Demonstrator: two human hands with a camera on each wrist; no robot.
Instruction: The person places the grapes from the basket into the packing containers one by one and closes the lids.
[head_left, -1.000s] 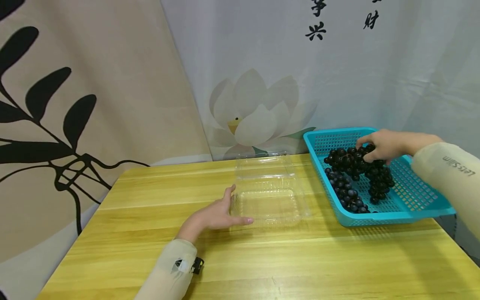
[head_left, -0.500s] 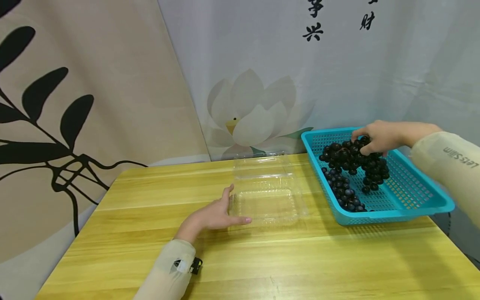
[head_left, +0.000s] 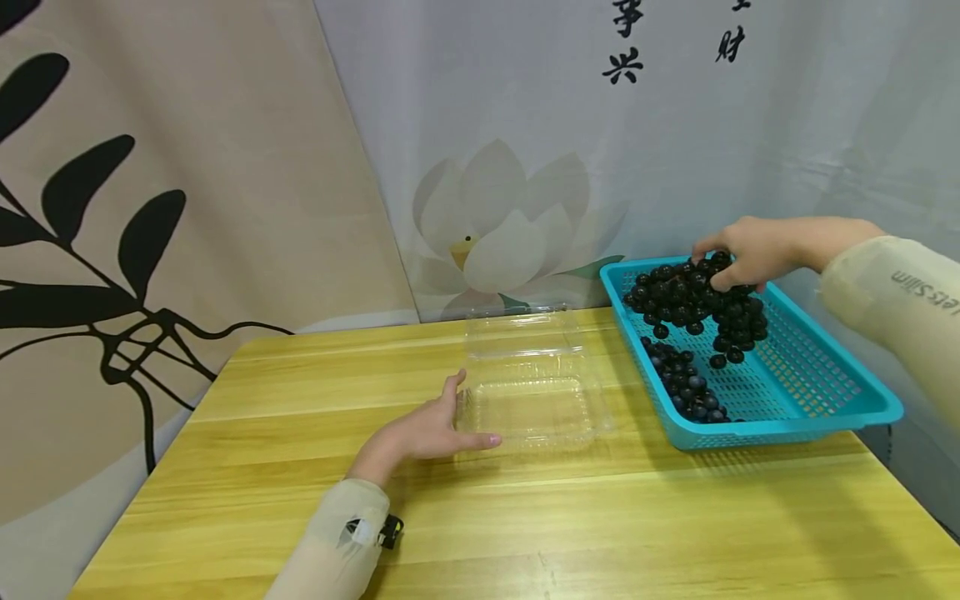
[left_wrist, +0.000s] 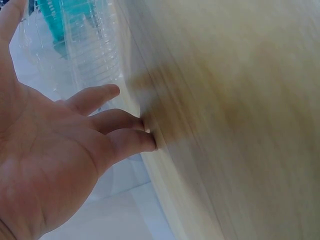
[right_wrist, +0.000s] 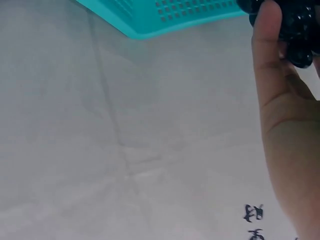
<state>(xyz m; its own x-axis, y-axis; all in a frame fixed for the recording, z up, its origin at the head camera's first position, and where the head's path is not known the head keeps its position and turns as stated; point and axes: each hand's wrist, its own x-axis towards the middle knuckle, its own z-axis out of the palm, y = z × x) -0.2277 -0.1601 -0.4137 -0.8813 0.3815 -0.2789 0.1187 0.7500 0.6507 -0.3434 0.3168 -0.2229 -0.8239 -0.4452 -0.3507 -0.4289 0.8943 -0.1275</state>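
Observation:
My right hand (head_left: 753,250) grips a bunch of dark grapes (head_left: 678,296) from above, over the turquoise basket (head_left: 810,429). The bunch hangs above a second bunch of grapes (head_left: 686,383), which lies along the basket's left side. In the right wrist view, the thumb or a finger presses on glossy dark grapes (right_wrist: 298,22). At the left edge of a clear plastic clamshell box (head_left: 536,408), my left hand (head_left: 427,429) rests with thumb and fingers spread. The box lies unfolded, its lid (head_left: 525,333) toward the wall. Fingertips of the left hand touch the wooden table in the left wrist view.
A wooden table (head_left: 300,483) carries the box and the basket, which reaches the table's right edge. Behind it hangs a printed cloth (head_left: 675,150) with a lotus, leaves and black characters. The box stands left of the basket's raised rim.
My right hand has lifted the grape bunch and moved slightly left with it, uncovering more of the basket floor. The left hand stays in place by the box.

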